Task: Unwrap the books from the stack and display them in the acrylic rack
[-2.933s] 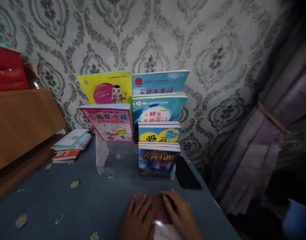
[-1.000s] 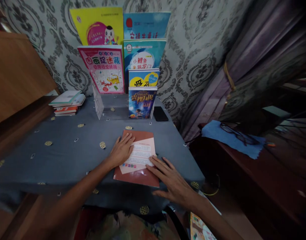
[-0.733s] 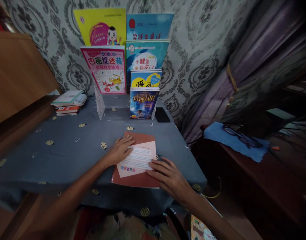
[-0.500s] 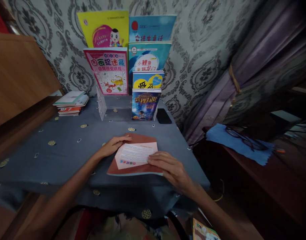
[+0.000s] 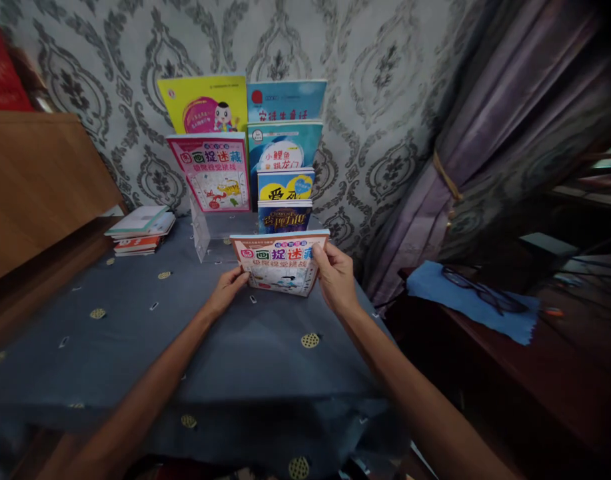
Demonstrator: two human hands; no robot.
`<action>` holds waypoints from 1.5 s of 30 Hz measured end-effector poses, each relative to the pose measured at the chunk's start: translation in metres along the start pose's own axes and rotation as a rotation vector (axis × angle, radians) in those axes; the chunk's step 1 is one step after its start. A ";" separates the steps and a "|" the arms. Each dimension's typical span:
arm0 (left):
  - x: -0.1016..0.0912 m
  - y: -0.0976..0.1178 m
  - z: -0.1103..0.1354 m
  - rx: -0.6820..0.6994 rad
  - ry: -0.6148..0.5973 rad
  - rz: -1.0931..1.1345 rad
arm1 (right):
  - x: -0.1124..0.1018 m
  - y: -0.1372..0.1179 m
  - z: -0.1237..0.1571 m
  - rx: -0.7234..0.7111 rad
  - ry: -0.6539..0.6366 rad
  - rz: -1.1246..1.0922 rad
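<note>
"How far along are we?"

"On my feed, six covers show in the clear stand [image 5: 200, 233], including the pink book [image 5: 215, 175] at 11 o'clock and the dark-blue book [image 5: 285, 217] at 12. The white-covered book [image 5: 280, 270] is out in mid-view, upright and tilted. I judge that one unsettled: it's in hand, resting in no tier I can see."

"Fingers?"

"The left hand [image 5: 230, 287] is clamped on its edge at 8 o'clock, the right hand [image 5: 336, 272] at 3, thumb in front. The fingers behind are hidden from me."

"Room?"

"Tight toward 12: it overlaps the dark-blue book in my view, and I can't tell whether they touch. The tablecloth [image 5: 220, 360] spreads from 6 to 9, its right edge drops off at 4, and a pile of books [image 5: 139, 233] sits near 10."
</note>
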State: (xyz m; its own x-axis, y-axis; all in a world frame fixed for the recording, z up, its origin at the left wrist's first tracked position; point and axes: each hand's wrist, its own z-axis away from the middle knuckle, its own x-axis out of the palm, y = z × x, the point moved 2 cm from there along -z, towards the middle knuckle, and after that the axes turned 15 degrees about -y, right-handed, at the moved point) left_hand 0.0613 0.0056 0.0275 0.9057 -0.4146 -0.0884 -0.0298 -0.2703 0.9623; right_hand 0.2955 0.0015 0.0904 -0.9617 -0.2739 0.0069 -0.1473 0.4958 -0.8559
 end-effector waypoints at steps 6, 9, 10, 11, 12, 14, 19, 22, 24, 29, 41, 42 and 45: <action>0.010 -0.013 -0.009 0.021 0.108 0.132 | -0.003 0.028 0.000 0.112 0.028 0.061; 0.012 -0.015 -0.009 0.017 0.155 0.186 | -0.002 0.045 0.007 0.139 0.051 0.024; 0.013 -0.015 -0.009 0.012 0.165 0.210 | -0.001 0.050 0.009 0.145 0.060 0.006; 0.014 -0.015 -0.008 0.004 0.170 0.239 | -0.001 0.054 0.010 0.154 0.067 -0.015; 0.015 -0.015 -0.008 -0.007 0.170 0.272 | -0.001 0.057 0.011 0.166 0.072 -0.042; 0.017 -0.015 -0.006 -0.043 0.171 0.335 | 0.000 0.062 0.011 0.197 0.072 -0.101; 0.011 -0.016 0.000 -0.173 0.216 0.368 | 0.004 0.067 0.016 0.315 0.008 -0.155; 0.003 -0.018 0.000 -0.149 0.292 0.374 | 0.007 0.069 0.022 0.374 -0.084 -0.172; -0.002 -0.019 0.000 -0.098 0.335 0.362 | 0.008 0.072 0.027 0.412 -0.139 -0.180; -0.019 -0.031 -0.001 -0.096 0.397 0.213 | 0.008 0.084 0.035 0.493 -0.213 -0.122; -0.053 -0.038 -0.003 -0.179 0.327 -0.773 | -0.001 0.071 0.036 0.424 -0.375 0.802; -0.054 -0.038 -0.002 -0.174 0.312 -0.858 | 0.000 0.069 0.037 0.441 -0.379 0.886; -0.055 -0.037 0.000 -0.167 0.245 -0.956 | 0.004 0.063 0.037 0.472 -0.361 1.091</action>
State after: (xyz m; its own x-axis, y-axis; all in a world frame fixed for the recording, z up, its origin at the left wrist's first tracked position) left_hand 0.0128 0.0386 -0.0031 0.5808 0.1086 -0.8068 0.7994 -0.2636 0.5399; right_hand 0.2914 0.0008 0.0177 -0.4003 -0.1533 -0.9035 0.8584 0.2826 -0.4282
